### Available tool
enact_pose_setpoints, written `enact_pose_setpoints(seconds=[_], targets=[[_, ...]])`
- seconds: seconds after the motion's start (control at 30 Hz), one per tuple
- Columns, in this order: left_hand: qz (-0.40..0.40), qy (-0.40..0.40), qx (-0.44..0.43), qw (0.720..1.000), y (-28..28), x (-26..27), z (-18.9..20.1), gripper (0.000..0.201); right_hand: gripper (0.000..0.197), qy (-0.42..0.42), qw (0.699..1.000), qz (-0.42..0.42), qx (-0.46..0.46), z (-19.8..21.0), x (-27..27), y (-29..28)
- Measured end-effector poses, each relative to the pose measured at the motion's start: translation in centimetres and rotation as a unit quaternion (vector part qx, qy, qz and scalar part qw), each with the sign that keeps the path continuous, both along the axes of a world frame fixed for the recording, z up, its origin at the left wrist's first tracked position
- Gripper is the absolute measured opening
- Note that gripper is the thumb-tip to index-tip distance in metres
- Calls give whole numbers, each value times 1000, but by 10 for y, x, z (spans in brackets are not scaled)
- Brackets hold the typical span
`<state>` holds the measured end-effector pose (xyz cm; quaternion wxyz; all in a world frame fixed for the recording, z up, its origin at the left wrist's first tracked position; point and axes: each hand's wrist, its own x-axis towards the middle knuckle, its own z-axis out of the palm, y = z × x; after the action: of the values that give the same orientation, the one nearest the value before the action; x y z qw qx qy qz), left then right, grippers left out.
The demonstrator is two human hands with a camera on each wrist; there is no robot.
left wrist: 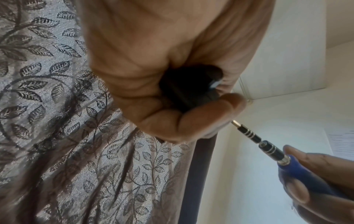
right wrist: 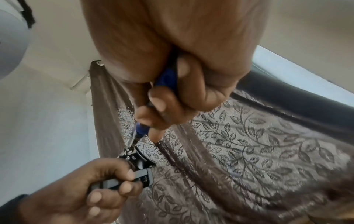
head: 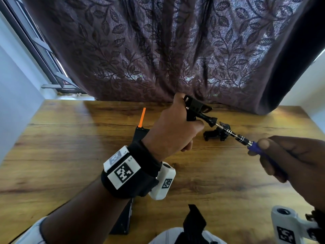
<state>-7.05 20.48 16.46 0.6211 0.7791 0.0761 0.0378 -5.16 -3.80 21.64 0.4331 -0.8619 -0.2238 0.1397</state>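
My left hand (head: pixel 177 127) grips a black camera mount (head: pixel 195 107) above the wooden table (head: pixel 70 155), fingers curled round its body. A black thumbscrew (head: pixel 208 119) sticks out of the mount to the right. My right hand (head: pixel 288 157) holds a blue-handled screwdriver (head: pixel 258 150) with a black ringed shaft. The bit's tip meets the head of the thumbscrew. In the left wrist view the mount (left wrist: pixel 191 89) is mostly hidden in the palm and the screwdriver (left wrist: pixel 268 148) comes in from lower right. In the right wrist view the screwdriver (right wrist: pixel 166 78) points down at the mount (right wrist: pixel 139 163).
A second black mount piece (head: pixel 215 135) lies on the table under the screwdriver shaft. A black box with an orange strip (head: pixel 142 118) stands behind my left wrist. A leaf-patterned curtain (head: pixel 158 50) hangs at the table's far edge. A black strap (head: pixel 193 222) lies near the front.
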Motion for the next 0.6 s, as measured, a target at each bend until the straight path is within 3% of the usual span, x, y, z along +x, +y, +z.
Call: enact_pose_setpoints(seconds=[0.07,0.17,0.3,0.4,0.47,0.6], targets=[[-5,6,1,1000,1,0,-1,32,67,14,1000,1,7,-4,2,1],[-9,16,-2,1000,4,0,-2,31,69,-33,998,0,-49,-13,6,-2],[-15,21,-3,1000,5,-1,-4,31,32,-32,999,-8,-9,-8,6,0],[-12,20,-5,1000,3,-2,-6,31,67,-9,1000,-1,24,-12,5,1],[-6,18,-4,1000,1,-2,-7,31,63,1,1000,0,28,-14,5,1],[-7,20,-10,1000,3,-1,-7,30,51,-63,997,-14,-32,-19,7,-2]])
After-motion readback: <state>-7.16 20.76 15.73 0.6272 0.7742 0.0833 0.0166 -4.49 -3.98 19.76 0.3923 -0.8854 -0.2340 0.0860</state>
